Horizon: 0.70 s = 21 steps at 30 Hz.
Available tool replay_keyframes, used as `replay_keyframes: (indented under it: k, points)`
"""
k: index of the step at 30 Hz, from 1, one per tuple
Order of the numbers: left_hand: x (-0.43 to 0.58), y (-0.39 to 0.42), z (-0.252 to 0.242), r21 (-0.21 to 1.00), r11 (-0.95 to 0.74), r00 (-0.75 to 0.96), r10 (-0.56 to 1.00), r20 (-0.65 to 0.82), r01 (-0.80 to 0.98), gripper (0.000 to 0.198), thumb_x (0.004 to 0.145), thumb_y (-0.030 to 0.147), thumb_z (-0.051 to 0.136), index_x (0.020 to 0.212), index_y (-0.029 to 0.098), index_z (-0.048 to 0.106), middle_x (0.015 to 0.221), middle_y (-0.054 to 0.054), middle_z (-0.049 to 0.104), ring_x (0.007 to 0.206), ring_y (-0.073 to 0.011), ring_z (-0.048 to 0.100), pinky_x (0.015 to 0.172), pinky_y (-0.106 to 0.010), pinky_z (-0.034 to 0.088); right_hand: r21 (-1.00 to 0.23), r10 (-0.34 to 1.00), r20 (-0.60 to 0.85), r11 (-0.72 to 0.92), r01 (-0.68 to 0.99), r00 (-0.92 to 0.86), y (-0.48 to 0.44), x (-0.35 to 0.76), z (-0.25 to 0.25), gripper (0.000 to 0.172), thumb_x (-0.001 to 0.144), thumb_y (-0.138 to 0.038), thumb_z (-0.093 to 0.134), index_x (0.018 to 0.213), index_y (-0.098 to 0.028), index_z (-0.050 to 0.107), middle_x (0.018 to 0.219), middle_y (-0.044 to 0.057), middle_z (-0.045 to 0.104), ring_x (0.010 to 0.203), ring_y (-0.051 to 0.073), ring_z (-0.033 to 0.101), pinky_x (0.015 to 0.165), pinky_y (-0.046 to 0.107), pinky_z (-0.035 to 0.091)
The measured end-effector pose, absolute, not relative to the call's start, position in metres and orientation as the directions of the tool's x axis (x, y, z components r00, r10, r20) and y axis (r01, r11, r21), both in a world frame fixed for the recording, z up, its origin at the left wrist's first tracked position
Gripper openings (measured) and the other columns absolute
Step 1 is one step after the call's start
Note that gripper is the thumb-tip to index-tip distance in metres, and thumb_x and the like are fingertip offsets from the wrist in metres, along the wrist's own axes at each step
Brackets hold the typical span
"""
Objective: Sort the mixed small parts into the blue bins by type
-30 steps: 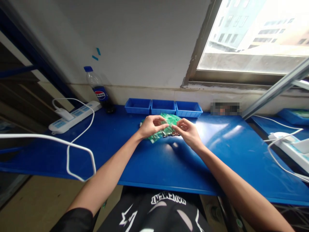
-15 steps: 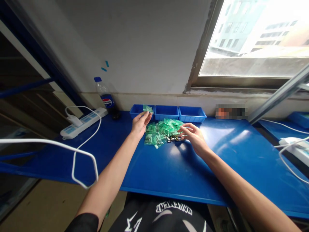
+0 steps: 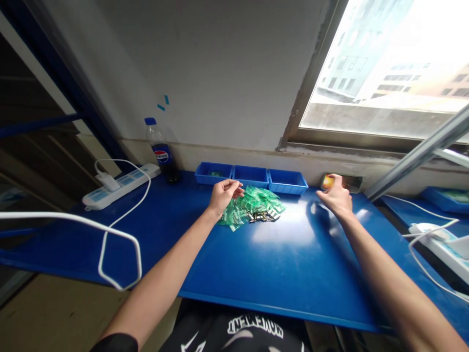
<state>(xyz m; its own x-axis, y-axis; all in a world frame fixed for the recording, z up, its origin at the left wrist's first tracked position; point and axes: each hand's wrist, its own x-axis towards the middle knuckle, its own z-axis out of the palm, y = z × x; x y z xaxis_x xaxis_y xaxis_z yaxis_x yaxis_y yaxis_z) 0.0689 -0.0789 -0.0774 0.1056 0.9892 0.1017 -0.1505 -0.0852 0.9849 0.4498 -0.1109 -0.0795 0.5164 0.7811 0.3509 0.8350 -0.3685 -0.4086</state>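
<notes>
My left hand (image 3: 224, 196) hovers at the left edge of a pile of small green plastic bags (image 3: 256, 198), fingers loosely curled and a little apart, with nothing visible in them. Small dark and metallic pieces (image 3: 263, 215) lie along the front of that pile. Inside the left blue bin (image 3: 205, 178) is a small green bag (image 3: 216, 174). To the right, my right hand (image 3: 337, 199) is open, thumb and fingers spread, just in front of a phone (image 3: 350, 183) with a lit screen leaning by the wall. My fingers partly cover the phone; whether they touch it I cannot tell.
A middle blue bin (image 3: 251, 176) and a right blue bin (image 3: 287, 181) stand in the same row behind the pile. At the left are a cola bottle (image 3: 161, 154) and a power strip (image 3: 124, 188) with a white cable (image 3: 139, 249). A metal bar (image 3: 414, 151) slants at the right.
The green bag my left hand held is now in the left bin, and that hand has come down toward the pile. My right hand has moved from the pile rightward to the phone.
</notes>
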Motion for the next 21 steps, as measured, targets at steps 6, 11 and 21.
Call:
replay_keyframes:
  k: [6,11,21]
  points:
    - [0.068,-0.078,-0.076,0.989,-0.070,0.106,0.991,0.084,-0.134,0.036,0.082,0.050,0.075,0.085,0.014,0.075,0.076,-0.008,0.077,0.066,-0.0168,0.073,0.060,-0.023,0.051,-0.334,0.730,0.181,-0.585,0.739,0.659,-0.086,0.500,-0.080,0.093,0.079,-0.046,0.079,0.156,-0.019,0.035,0.108,0.030,0.067,0.089,0.036,0.069,0.069,0.044,0.040]
    - [0.067,-0.078,-0.075,0.989,-0.061,0.094,0.993,0.074,-0.135,0.037,0.081,0.051,0.075,0.087,0.014,0.075,0.077,-0.008,0.077,0.067,-0.0165,0.073,0.060,-0.023,0.050,-0.361,0.745,0.139,-0.575,0.734,0.652,-0.080,0.502,-0.077,0.095,0.077,-0.047,0.082,0.154,-0.015,0.037,0.113,0.030,0.065,0.095,0.036,0.066,0.075,0.045,0.040]
    - [0.069,-0.082,-0.070,0.988,-0.065,0.100,0.992,0.079,-0.141,0.037,0.082,0.051,0.074,0.089,0.015,0.075,0.079,-0.008,0.077,0.068,-0.0166,0.072,0.061,-0.023,0.050,-0.259,0.747,0.131,-0.609,0.749,0.652,-0.085,0.498,-0.077,0.085,0.085,-0.052,0.075,0.153,-0.022,0.035,0.118,0.026,0.065,0.106,0.036,0.065,0.079,0.041,0.043]
